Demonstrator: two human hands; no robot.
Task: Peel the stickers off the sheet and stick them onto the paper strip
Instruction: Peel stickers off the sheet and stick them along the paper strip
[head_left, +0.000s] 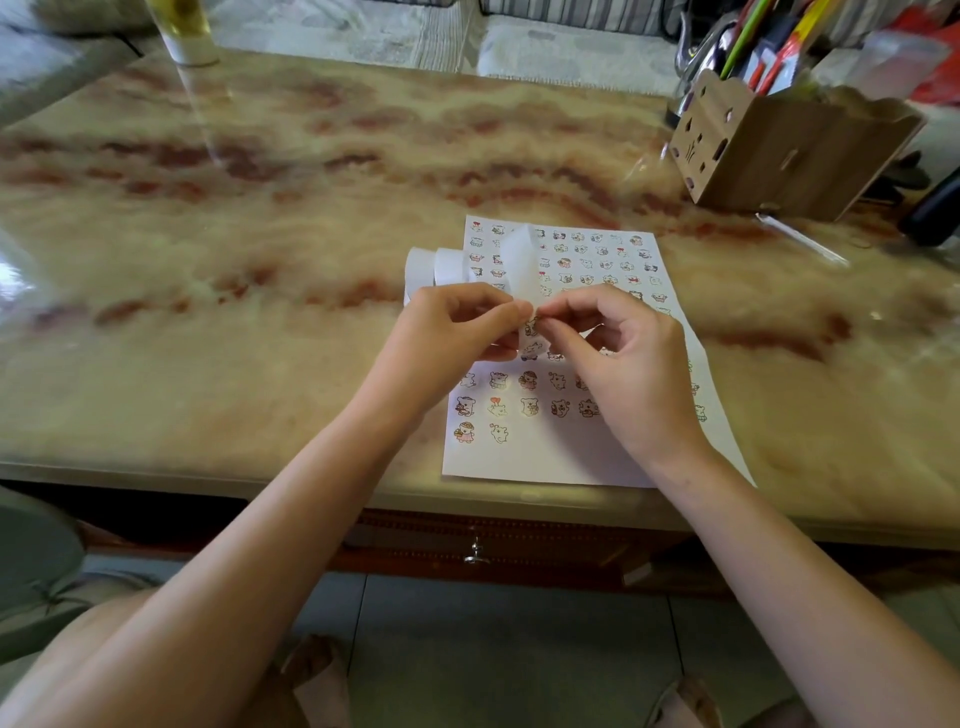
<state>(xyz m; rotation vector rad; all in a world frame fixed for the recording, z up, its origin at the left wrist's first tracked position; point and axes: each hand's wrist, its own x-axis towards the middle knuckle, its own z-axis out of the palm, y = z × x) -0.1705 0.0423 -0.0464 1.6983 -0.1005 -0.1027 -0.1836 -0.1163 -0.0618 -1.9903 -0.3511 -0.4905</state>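
Observation:
A white sticker sheet (550, 447) printed with several small cartoon animal stickers lies flat on the marble table, near its front edge. Above the sheet I hold a white paper strip (519, 254) that curls into loops to the left and rises upright behind my fingers. My left hand (452, 332) pinches the strip. My right hand (623, 358) pinches a small sticker (531, 327) with thumb and forefinger against the strip's lower part, where another sticker sits just below it. My hands hide the middle of the sheet.
A cardboard organiser (779, 150) full of pens stands at the back right, with a dark object (935, 208) beside it. A glass bottle (182, 31) stands at the back left. The table edge (311, 493) runs close to my body.

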